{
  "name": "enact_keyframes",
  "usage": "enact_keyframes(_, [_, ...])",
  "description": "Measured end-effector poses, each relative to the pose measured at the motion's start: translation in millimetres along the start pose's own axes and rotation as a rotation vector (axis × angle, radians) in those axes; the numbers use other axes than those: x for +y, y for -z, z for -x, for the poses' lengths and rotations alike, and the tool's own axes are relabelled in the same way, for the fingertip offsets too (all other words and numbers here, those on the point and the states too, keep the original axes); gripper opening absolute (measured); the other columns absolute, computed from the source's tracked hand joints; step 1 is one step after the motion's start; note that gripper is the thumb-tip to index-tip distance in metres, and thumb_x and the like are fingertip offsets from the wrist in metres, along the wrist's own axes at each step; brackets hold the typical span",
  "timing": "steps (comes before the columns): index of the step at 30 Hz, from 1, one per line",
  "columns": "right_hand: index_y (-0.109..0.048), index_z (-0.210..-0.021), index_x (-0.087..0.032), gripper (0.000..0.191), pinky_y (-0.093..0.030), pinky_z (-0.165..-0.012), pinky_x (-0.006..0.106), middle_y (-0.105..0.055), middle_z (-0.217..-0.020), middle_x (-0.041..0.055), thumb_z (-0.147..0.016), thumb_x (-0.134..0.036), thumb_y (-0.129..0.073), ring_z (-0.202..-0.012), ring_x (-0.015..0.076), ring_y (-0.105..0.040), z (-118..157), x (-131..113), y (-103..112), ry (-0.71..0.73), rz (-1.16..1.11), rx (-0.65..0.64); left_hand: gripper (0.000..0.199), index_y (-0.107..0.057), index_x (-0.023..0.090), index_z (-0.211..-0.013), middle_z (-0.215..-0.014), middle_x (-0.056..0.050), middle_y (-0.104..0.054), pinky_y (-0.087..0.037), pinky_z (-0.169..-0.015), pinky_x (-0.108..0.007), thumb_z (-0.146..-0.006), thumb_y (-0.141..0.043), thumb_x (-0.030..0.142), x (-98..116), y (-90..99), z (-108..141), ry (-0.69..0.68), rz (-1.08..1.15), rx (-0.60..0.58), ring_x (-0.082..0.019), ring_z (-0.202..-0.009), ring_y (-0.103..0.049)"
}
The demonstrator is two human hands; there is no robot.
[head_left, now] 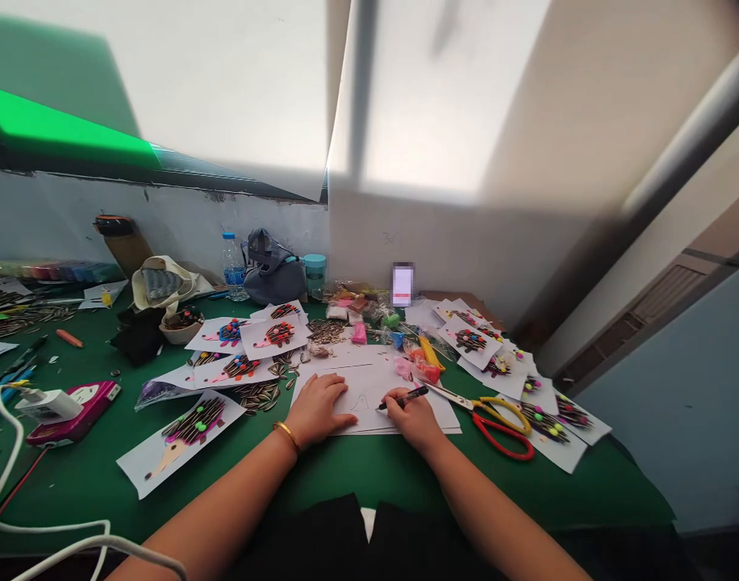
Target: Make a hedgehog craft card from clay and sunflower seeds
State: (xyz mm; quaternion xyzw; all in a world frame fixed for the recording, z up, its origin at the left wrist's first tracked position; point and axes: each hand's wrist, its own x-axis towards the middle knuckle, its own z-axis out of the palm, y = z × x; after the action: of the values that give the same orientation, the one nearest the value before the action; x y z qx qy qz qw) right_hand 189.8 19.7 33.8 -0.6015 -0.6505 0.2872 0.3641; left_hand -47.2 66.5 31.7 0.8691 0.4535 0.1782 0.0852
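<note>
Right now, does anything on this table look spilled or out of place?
Yes: seeds lie loose on the green table, left of the paper. They look odd because they're scattered in no container, some beside the cards, though that may be deliberate.

Left fingers [329,389] lie flat, right fingers [395,401] curled inward.

Lit brightly in patches across a white panel [375,234], with soft shadow toward the right. Backed at left by a scuffed, pale wall [188,214]. Fronted by a green tabletop [339,478]. Flanked at far right by a pale-blue surface [665,436].
</note>
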Motion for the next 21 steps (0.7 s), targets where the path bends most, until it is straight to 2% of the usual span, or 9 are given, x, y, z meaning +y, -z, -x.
enact_keyframes(10, [-0.07, -0.079, -0.021, 0.028, -0.042, -0.063, 0.026, -0.071, -0.073, 0.001, -0.083, -0.034, -0.046, -0.069, 0.018, -0.063, -0.4, -4.1, 1.9, -0.036, 0.015, -0.035, 0.063, -0.064, 0.022, -0.119, -0.134, -0.011, -0.058, -0.026, -0.114, -0.053, -0.068, -0.073, 0.059, -0.6, -0.6, -0.3, -0.002, 0.001, -0.001, -0.032, -0.127, -0.049])
enact_keyframes(21, [-0.069, -0.075, -0.021, 0.026, -0.039, -0.058, 0.025, -0.068, -0.065, -0.0004, -0.081, -0.032, -0.047, -0.061, 0.0163, -0.06, -2.2, -1.2, 0.0, -0.053, 0.005, -0.013, 0.063, -0.064, 0.022, -0.119, -0.134, -0.011, -0.058, -0.025, -0.114, -0.054, -0.068, -0.073, 0.058, -1.0, -0.1, 0.3, 0.001, 0.012, -0.002, -0.032, -0.127, -0.048])
